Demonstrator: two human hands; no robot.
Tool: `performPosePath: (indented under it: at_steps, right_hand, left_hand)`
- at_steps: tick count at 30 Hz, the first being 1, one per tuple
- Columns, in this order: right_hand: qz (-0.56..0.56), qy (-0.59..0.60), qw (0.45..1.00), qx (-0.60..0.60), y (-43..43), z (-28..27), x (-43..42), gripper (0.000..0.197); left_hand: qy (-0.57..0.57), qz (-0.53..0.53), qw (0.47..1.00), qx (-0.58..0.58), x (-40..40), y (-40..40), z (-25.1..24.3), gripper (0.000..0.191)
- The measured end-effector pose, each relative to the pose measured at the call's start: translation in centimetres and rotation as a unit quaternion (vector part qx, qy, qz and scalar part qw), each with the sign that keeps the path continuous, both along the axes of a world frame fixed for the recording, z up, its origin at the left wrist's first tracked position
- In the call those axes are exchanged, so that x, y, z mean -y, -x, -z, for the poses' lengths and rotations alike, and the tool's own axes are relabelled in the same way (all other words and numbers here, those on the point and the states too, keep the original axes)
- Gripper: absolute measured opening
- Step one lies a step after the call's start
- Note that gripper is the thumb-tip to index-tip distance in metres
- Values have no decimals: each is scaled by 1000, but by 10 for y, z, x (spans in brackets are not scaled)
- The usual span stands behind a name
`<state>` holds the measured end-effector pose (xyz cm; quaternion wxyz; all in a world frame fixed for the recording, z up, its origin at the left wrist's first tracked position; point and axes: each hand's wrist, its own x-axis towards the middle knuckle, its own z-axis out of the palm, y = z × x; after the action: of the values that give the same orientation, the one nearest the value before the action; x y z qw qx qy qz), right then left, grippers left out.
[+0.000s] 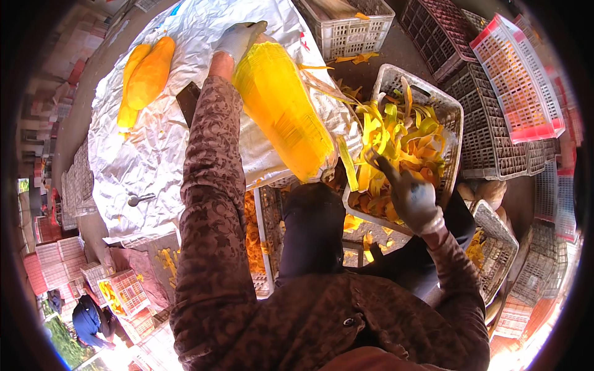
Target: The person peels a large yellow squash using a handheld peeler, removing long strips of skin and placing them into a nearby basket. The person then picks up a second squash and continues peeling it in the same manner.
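Observation:
A large, mostly peeled yellow squash (pixel 285 109) lies slantwise on a white plastic sheet (pixel 153 171), its stem end near my knee. My left hand (pixel 239 41), in a pale glove, grips its far end. My right hand (pixel 413 199), in a stained glove, holds a peeler (pixel 381 162) over a crate heaped with peel strips (pixel 401 134); the tool is partly blurred. At the sheet's left, two peeled orange squash pieces (pixel 151 74) lie side by side. A dark flat object (pixel 189 102) shows beside my left forearm, partly hidden by it.
A small metal tool (pixel 140 199) rests on the sheet's near left part. Stacked plastic crates (pixel 492 125) stand at the right, with another crate (pixel 357 35) beyond the sheet. Peel scraps litter the floor. A person in blue (pixel 90 324) bends over at the lower left.

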<state>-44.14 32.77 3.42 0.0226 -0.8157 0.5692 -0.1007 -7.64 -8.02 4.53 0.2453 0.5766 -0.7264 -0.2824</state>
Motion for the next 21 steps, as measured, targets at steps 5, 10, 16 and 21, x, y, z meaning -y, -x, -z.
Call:
performPosePath:
  at_steps: [5,10,16,21]
  right_hand:
    - [24,-55,998,-3,-83,-29,145,79]
    - [-24,-40,999,4,-113,-21,159,72]
    - [-84,-55,978,-181,9,14,4,65]
    - [94,-103,988,69,39,13,-7,56]
  left_hand:
    - [73,51,996,-31,18,9,18,51]
    - [99,57,992,55,17,2,22,55]
    - [101,38,992,72,8,6,12,57]
    - [41,14,998,38,7,15,6,63]
